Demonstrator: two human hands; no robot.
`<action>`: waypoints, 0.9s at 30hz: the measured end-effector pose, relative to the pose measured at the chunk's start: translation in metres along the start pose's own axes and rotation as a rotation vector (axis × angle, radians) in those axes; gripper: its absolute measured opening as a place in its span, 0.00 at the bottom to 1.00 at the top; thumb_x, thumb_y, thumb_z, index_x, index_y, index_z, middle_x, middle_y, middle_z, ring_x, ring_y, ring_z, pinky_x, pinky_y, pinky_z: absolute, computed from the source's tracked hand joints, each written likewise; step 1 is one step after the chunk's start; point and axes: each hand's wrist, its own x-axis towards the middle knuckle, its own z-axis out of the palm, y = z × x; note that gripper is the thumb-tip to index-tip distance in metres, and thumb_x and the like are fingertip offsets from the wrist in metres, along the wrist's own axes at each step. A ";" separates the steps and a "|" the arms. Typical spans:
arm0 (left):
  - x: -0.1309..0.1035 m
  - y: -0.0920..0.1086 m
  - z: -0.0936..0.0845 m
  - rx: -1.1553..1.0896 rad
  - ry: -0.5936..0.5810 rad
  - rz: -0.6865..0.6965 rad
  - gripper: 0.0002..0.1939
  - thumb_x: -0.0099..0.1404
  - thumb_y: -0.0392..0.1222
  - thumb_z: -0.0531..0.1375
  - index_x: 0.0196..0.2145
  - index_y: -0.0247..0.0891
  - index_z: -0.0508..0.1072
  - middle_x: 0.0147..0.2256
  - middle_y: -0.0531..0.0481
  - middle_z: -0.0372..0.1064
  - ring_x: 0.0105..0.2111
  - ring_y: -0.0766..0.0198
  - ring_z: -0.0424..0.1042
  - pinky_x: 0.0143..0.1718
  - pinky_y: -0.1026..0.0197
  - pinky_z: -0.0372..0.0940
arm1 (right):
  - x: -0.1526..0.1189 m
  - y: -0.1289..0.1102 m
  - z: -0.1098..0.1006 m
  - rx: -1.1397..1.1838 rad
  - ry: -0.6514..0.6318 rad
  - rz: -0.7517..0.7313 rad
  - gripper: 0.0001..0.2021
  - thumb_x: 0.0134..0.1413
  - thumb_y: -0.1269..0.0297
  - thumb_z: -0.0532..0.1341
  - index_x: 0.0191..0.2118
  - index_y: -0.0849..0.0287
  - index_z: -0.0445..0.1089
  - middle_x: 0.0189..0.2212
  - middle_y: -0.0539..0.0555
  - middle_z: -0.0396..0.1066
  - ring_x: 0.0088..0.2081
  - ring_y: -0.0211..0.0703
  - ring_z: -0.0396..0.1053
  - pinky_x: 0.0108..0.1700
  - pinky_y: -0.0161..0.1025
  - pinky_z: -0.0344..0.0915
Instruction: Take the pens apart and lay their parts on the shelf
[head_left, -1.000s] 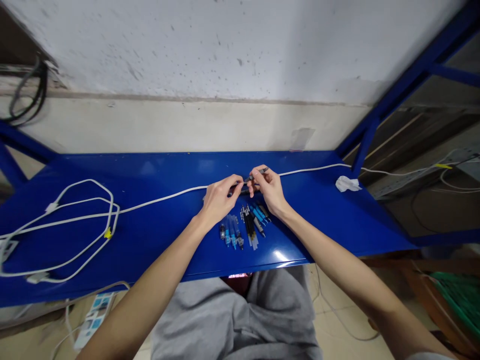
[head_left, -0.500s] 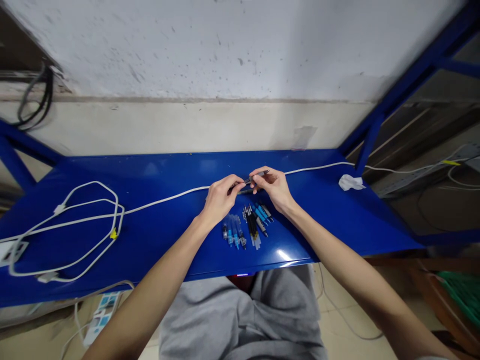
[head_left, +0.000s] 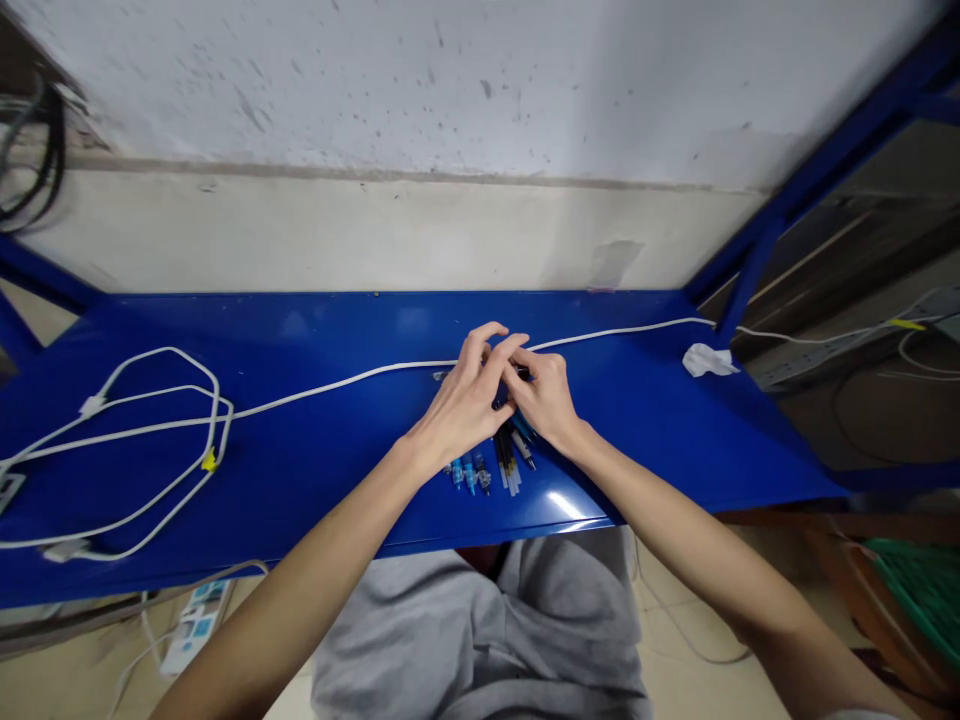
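Over the blue shelf, my left hand (head_left: 469,395) arches with its fingers stretched and apart, its fingertips close to those of my right hand. My right hand (head_left: 550,395) is closed in a pinch around a dark pen part (head_left: 523,372), mostly covered by the fingers. Just below the hands lie black ink refills (head_left: 510,465) with pale ends. Clear and blue pen barrels (head_left: 470,472) sit to their left, partly under my left hand. A grey pen piece (head_left: 523,450) rests to the right of the refills. A small clear piece (head_left: 439,376) shows behind my left hand.
A white cable (head_left: 337,385) crosses the blue shelf (head_left: 322,480) behind the hands and loops at the left. Crumpled white tissue (head_left: 709,360) lies at the right. Blue posts (head_left: 750,270) and a wall (head_left: 450,230) bound the shelf. A power strip (head_left: 196,625) is below left.
My left hand has moved right and spread its fingers, covering part of the pen parts. My right hand has turned downward, lowering the grey pen piece from clear view. The view has shifted slightly.
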 end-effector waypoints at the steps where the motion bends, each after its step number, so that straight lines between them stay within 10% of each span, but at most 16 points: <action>1: 0.000 0.002 0.001 -0.027 0.022 0.026 0.42 0.60 0.29 0.63 0.67 0.48 0.52 0.66 0.38 0.46 0.61 0.46 0.62 0.56 0.45 0.71 | 0.000 0.000 0.000 0.019 -0.016 0.031 0.19 0.69 0.54 0.58 0.31 0.60 0.77 0.21 0.49 0.69 0.22 0.38 0.63 0.30 0.37 0.59; 7: -0.001 0.001 0.001 -0.135 0.088 0.047 0.39 0.63 0.28 0.57 0.68 0.51 0.51 0.70 0.39 0.40 0.64 0.49 0.59 0.59 0.42 0.69 | 0.008 -0.005 0.000 0.419 -0.077 0.171 0.11 0.56 0.56 0.69 0.38 0.58 0.79 0.34 0.53 0.80 0.33 0.44 0.76 0.37 0.40 0.73; 13: 0.004 -0.023 -0.008 0.081 0.160 -0.011 0.16 0.75 0.40 0.53 0.58 0.42 0.65 0.60 0.41 0.64 0.64 0.52 0.60 0.66 0.42 0.58 | 0.015 0.002 -0.007 0.555 0.062 0.260 0.14 0.51 0.54 0.73 0.34 0.59 0.77 0.24 0.51 0.76 0.25 0.41 0.74 0.31 0.40 0.75; 20: -0.001 -0.041 -0.011 0.155 0.145 -0.088 0.12 0.77 0.46 0.53 0.40 0.40 0.74 0.40 0.47 0.76 0.45 0.56 0.72 0.49 0.54 0.63 | 0.024 0.011 -0.019 0.566 -0.152 0.183 0.17 0.55 0.48 0.70 0.41 0.57 0.78 0.37 0.52 0.76 0.34 0.40 0.74 0.35 0.37 0.74; 27: -0.001 -0.032 -0.009 -0.004 0.130 -0.043 0.11 0.75 0.47 0.57 0.42 0.39 0.75 0.37 0.49 0.75 0.36 0.62 0.73 0.39 0.62 0.64 | 0.020 0.018 -0.021 0.227 -0.030 0.227 0.32 0.64 0.39 0.59 0.17 0.60 0.68 0.12 0.48 0.59 0.17 0.34 0.56 0.22 0.35 0.56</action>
